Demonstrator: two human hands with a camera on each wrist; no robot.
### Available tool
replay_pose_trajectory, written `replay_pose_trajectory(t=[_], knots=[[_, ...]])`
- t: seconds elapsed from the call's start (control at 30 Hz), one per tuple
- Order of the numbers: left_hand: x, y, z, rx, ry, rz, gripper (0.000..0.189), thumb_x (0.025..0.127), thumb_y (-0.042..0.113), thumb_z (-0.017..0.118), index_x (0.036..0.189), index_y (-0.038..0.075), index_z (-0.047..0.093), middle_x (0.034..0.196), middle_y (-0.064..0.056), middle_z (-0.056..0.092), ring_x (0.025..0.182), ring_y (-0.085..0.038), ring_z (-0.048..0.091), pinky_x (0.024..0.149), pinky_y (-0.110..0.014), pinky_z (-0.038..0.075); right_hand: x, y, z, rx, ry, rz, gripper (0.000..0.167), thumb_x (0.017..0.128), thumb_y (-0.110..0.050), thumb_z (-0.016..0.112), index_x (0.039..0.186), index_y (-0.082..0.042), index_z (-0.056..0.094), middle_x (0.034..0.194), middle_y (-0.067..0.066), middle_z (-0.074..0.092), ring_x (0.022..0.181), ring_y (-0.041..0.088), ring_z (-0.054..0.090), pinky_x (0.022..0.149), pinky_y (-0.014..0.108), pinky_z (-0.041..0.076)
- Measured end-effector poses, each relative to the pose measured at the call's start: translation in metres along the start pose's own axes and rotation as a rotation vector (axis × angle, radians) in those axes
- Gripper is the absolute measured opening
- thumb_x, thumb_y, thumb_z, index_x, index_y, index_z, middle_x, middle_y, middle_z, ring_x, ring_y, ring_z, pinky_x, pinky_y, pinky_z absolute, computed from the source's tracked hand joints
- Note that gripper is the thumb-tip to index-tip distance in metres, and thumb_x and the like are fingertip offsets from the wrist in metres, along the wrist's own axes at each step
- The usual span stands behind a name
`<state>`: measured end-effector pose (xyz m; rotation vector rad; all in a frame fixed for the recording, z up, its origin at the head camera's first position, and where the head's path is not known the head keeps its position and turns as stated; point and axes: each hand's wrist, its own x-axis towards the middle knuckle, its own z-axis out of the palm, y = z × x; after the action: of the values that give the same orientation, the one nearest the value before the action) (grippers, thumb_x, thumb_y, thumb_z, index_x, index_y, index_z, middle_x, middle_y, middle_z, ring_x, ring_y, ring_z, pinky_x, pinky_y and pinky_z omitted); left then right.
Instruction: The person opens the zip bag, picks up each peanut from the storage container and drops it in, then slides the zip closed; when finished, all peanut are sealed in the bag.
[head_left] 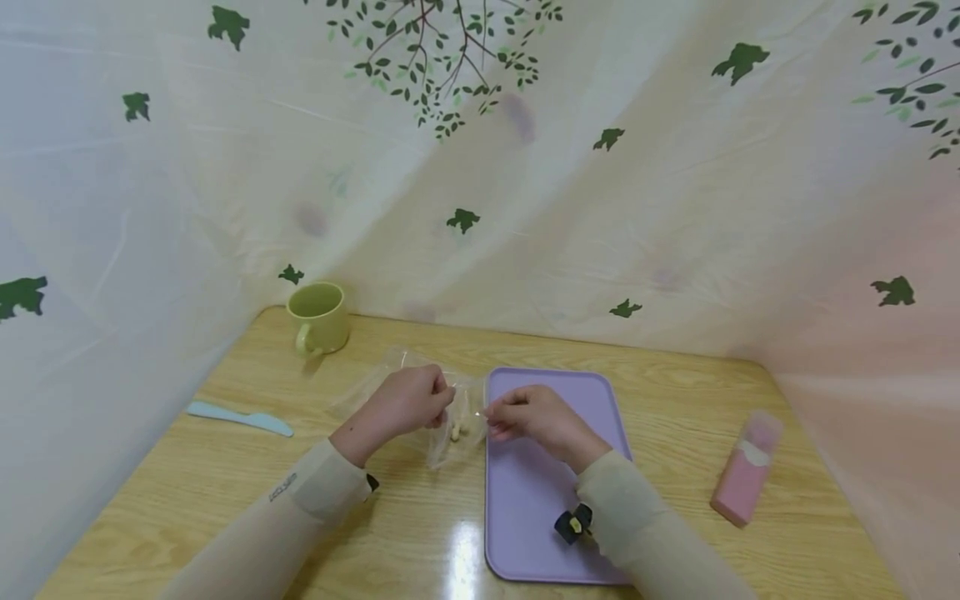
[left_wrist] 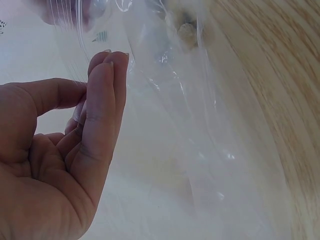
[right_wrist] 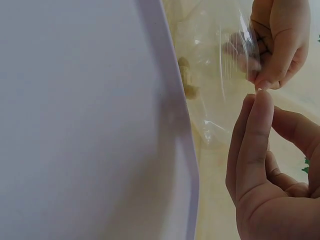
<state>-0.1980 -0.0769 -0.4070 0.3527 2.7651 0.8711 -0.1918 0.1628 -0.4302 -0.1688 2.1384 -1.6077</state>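
A clear zip bag (head_left: 471, 398) is held up over the wooden table, just left of the purple tray (head_left: 536, 508). Its ridged zip strip shows in both wrist views. My left hand (head_left: 412, 402) pinches the bag's upper edge between thumb and fingers. On the other side, my right hand (head_left: 536, 421), above the tray, pinches the edge near its corner. Low in the bag lie a few tan pieces (head_left: 457, 431); in the right wrist view one looks like a peanut in its shell (right_wrist: 188, 80). Loose film (left_wrist: 165, 160) spreads below my left fingers.
At the back left stands a green mug (head_left: 318, 321). A light blue plastic knife (head_left: 240, 417) lies to the left on the table (head_left: 390, 533). Toward the right edge is a pink case with a clear end (head_left: 744, 479). Patterned cloth (head_left: 525, 250) hangs behind the table.
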Motion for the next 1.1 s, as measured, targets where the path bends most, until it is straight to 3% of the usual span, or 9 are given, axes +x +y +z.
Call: replay_pose_trajectory(t=[0.17,0.4,0.53,0.7,0.97,1.1], knots=[[0.0,-0.002,0.0,-0.008,-0.002,-0.001,0.023,0.108,0.028,0.061,0.091,0.013,0.064,0.075,0.002,0.07,0.067,-0.014,0.064,0.061,-0.028,0.049,-0.004,0.0,-0.005,0.005,0.006,-0.002,0.031,0.105,-0.016,0.066,0.12,0.009,0.074,0.101,0.016,0.081,0.081,0.013,0.077,0.086,0.037,0.066],[0.0,-0.002,0.0,-0.016,-0.007,0.001,0.023,0.108,0.027,0.061,0.091,0.013,0.064,0.075,0.001,0.071,0.068,-0.015,0.064,0.061,-0.027,0.049,-0.023,-0.004,-0.032,-0.021,0.014,-0.005,0.043,0.104,-0.022,0.068,0.128,0.013,0.068,0.113,0.025,0.077,0.085,0.014,0.076,0.084,0.033,0.066],[0.0,-0.001,-0.001,-0.021,-0.014,0.006,0.022,0.109,0.027,0.06,0.093,0.013,0.064,0.076,0.001,0.07,0.068,-0.015,0.064,0.062,-0.027,0.049,-0.038,-0.001,-0.059,-0.114,0.013,0.011,0.042,0.104,-0.025,0.07,0.125,0.012,0.069,0.113,0.022,0.076,0.087,0.016,0.075,0.083,0.033,0.066],[0.0,0.0,-0.001,-0.023,-0.014,-0.001,0.022,0.109,0.027,0.06,0.093,0.012,0.063,0.076,0.0,0.07,0.068,-0.015,0.063,0.062,-0.027,0.048,-0.057,0.008,-0.087,-0.302,-0.037,0.057,0.028,0.101,-0.023,0.071,0.11,0.004,0.075,0.118,0.016,0.08,0.086,0.017,0.075,0.079,0.034,0.065],[0.0,-0.001,-0.001,-0.003,-0.006,-0.003,0.023,0.109,0.027,0.059,0.092,0.012,0.064,0.076,0.001,0.071,0.068,-0.015,0.063,0.061,-0.027,0.048,-0.075,0.023,-0.099,-0.439,-0.197,0.127,0.014,0.092,-0.015,0.075,0.09,-0.001,0.076,0.082,0.007,0.077,0.07,0.015,0.07,0.067,0.034,0.063],[0.0,-0.001,-0.001,0.007,-0.002,0.0,0.023,0.109,0.027,0.059,0.092,0.012,0.063,0.076,0.002,0.071,0.068,-0.014,0.063,0.061,-0.027,0.048,-0.08,0.028,-0.095,-0.523,-0.211,0.155,0.013,0.09,-0.015,0.08,0.084,-0.006,0.073,0.074,0.002,0.071,0.066,0.014,0.067,0.062,0.03,0.058]])
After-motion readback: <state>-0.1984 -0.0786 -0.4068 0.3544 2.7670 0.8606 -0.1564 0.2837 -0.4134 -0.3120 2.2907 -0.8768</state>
